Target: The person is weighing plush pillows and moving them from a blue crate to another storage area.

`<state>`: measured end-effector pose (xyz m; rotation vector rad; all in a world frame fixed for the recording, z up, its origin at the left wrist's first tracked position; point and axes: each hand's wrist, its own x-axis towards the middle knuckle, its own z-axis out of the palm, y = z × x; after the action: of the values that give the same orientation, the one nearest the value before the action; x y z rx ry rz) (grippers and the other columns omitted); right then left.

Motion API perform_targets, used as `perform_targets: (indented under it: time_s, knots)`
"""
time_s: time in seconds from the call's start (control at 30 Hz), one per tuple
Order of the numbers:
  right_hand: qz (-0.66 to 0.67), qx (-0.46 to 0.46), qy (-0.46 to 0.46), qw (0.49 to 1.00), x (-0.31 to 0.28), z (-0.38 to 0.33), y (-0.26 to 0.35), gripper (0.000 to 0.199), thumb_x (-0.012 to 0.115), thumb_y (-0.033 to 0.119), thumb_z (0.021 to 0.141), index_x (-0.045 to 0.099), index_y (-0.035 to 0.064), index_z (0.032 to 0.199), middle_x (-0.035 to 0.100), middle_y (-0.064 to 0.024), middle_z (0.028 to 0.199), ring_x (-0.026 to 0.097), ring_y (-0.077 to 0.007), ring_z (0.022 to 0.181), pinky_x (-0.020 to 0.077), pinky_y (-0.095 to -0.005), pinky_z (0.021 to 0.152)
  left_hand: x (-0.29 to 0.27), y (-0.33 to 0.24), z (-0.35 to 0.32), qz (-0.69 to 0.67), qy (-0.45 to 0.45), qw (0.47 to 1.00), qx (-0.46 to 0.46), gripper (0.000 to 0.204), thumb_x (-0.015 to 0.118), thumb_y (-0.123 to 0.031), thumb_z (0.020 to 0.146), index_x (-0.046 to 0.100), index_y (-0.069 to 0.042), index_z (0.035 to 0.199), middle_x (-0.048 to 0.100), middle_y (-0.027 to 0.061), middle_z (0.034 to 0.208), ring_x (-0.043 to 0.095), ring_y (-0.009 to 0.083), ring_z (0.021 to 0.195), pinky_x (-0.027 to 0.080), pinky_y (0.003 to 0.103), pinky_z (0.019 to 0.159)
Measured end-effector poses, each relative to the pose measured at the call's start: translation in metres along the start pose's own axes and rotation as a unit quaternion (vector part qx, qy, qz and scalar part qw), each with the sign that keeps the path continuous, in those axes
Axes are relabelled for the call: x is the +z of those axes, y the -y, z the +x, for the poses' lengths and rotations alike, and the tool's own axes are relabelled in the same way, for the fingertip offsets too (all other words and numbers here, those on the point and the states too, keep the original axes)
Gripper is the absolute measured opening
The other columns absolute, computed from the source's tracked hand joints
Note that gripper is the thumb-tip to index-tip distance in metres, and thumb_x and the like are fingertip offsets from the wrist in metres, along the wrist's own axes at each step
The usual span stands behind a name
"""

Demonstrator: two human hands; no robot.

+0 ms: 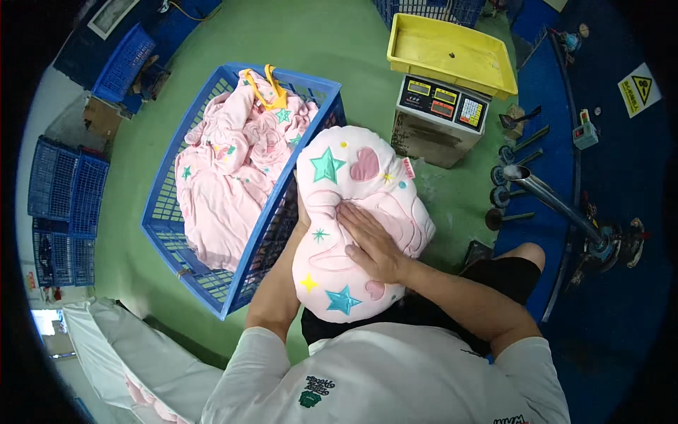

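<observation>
lengthwise, the pillow [326, 249] runs twelve to six, my right hand [378, 251] flat mid-face; my left hand [304, 215], at nine o'clock, is too hidden to tell its grip.

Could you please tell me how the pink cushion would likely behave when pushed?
The pink cushion probably gives softly, since its surface dips by the right hand. It's likely light for its size, looking padded and puffy. Its broad, lobed outline makes rolling seem unlikely.
</observation>
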<state>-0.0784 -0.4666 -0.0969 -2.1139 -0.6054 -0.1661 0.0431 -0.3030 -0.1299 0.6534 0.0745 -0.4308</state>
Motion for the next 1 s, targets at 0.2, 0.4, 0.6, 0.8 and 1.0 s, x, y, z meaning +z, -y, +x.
perform_targets:
  time_s: [0.2, 0.4, 0.6, 0.8, 1.0]
  knots:
    - [-0.222, -0.013, -0.062, 0.973, 0.012, 0.03, -0.004, 0.071, 0.048, 0.032, 0.097, 0.032, -0.0102, 0.15, 0.031, -0.0285, 0.158, 0.026, -0.0382, 0.15, 0.0142, -0.0495, 0.124, 0.058, -0.026, -0.034, -0.104, 0.08, 0.991, -0.018, 0.076, 0.037, -0.061, 0.103, 0.039, -0.001, 0.15, 0.055, 0.0166, 0.143, 0.058, 0.0301, 0.126, 0.042, 0.04, 0.114]
    - [-0.255, -0.048, -0.029, 0.965, -0.007, 0.053, -0.004, 0.069, 0.051, 0.029, 0.094, 0.036, -0.0118, 0.147, 0.035, -0.0291, 0.156, 0.029, -0.0381, 0.149, 0.0169, -0.048, 0.124, 0.032, -0.049, -0.094, 0.235, -0.027, 0.963, -0.133, 0.076, 0.068, -0.042, 0.095, 0.039, 0.006, 0.147, 0.058, 0.0213, 0.135, 0.063, 0.0227, 0.113, 0.053, 0.034, 0.095]
    - [-0.206, -0.047, -0.036, 0.977, 0.0, 0.032, 0.041, 0.064, 0.06, 0.013, 0.087, 0.041, -0.0084, 0.145, 0.04, -0.0262, 0.154, 0.033, -0.037, 0.148, 0.0223, -0.0471, 0.123, 0.042, -0.079, -0.113, 0.414, -0.066, 0.872, -0.251, 0.052, 0.075, -0.011, 0.084, 0.058, 0.007, 0.13, 0.071, 0.0157, 0.107, 0.068, 0.0201, 0.088, 0.057, 0.03, 0.077]
    - [-0.134, -0.002, -0.097, 0.986, -0.012, 0.004, 0.007, 0.058, 0.056, 0.002, 0.085, 0.05, 0.002, 0.143, 0.05, -0.0188, 0.147, 0.048, -0.035, 0.136, 0.0353, -0.0464, 0.117, 0.033, -0.032, -0.12, 0.427, -0.121, 0.891, -0.098, 0.041, 0.071, -0.015, 0.083, 0.066, 0.009, 0.115, 0.071, 0.0138, 0.098, 0.065, 0.0183, 0.08, 0.055, 0.027, 0.072]
    - [-0.08, 0.081, -0.113, 0.987, -0.076, -0.021, -0.02, 0.041, 0.044, 0.014, 0.106, 0.045, 0.0027, 0.145, 0.044, -0.0162, 0.152, 0.043, -0.0336, 0.139, 0.0368, -0.045, 0.115, 0.014, -0.08, -0.152, 0.305, -0.188, 0.929, 0.091, 0.052, 0.072, -0.018, 0.087, 0.057, 0.007, 0.13, 0.066, 0.0177, 0.116, 0.062, 0.0222, 0.102, 0.052, 0.035, 0.09]
